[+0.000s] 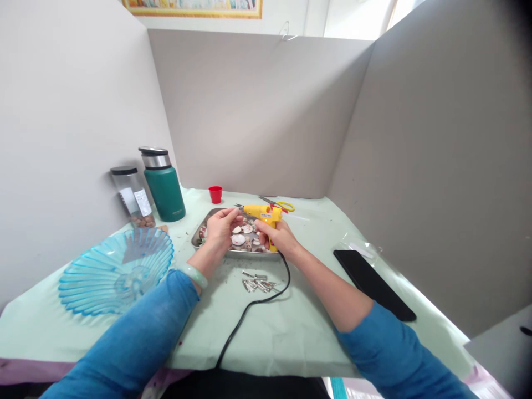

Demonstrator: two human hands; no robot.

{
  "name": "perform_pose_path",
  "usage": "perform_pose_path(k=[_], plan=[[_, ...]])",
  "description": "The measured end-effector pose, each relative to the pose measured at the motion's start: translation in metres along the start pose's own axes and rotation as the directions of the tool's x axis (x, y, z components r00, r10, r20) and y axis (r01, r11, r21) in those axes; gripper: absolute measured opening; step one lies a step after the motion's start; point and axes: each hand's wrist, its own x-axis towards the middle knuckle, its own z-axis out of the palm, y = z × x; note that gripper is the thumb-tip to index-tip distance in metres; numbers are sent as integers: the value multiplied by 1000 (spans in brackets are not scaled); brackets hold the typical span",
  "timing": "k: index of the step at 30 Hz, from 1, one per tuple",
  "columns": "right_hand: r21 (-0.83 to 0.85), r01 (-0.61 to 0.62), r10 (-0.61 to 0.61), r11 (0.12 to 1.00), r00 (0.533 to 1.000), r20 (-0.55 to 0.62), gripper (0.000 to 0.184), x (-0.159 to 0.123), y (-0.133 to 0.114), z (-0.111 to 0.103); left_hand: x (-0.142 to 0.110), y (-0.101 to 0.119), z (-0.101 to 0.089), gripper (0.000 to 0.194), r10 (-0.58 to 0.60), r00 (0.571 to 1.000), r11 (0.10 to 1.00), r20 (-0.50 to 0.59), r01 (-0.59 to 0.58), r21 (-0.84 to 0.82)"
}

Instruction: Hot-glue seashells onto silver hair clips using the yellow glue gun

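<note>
My right hand (283, 237) is wrapped round the handle of a yellow hot glue gun (261, 211), whose nozzle points left. A clear glue stick (293, 215) seems to stick out of its back end. Close to the nozzle, my left hand (222, 224) has its fingers pinched together; what they hold, if anything, is too small to make out. Below both hands lies a metal tray (253, 255) with shells (238, 239) and other small pieces in it. A black cord (251, 306) runs from the gun's handle to the table's front edge.
Several small metallic clips (257, 284) lie before the tray. At left are a blue glass dish (112, 277), a green bottle (164, 191) and a clear jar (133, 199). Behind stand a red cup (215, 194) and scissors (286, 206). A black slab (374, 285) lies right.
</note>
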Motion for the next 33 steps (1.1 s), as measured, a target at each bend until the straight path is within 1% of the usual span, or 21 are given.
perform_pose_path(k=[4, 10, 14, 20, 25, 29, 33], plan=[[-25, 22, -22, 999, 1000, 5, 42, 0, 0, 0, 1, 0, -1, 22, -2, 1000, 1000, 7, 2, -17], [-8, 7, -7, 1000, 1000, 17, 40, -1, -3, 0, -1, 3, 2, 21, -13, 1000, 1000, 5, 13, -15], [-18, 15, -15, 1000, 1000, 1, 40, -1, -3, 0, 0, 2, 1, 22, -18, 1000, 1000, 5, 18, -17], [-17, 28, -27, 999, 999, 19, 41, -1, -1, 1, 0, 0, 0, 22, -7, 1000, 1000, 29, 7, 2], [-37, 26, -27, 999, 999, -20, 44, -1, -3, 2, -2, 1, 1, 25, 12, 999, 1000, 33, -13, 26], [-32, 33, -32, 999, 999, 5, 42, -2, -5, 2, -1, 1, 1, 23, 2, 1000, 1000, 18, -2, 3], [-18, 29, -29, 999, 1000, -9, 40, -1, -4, 1, 1, 0, 1, 21, -10, 1000, 1000, 23, 11, -22]])
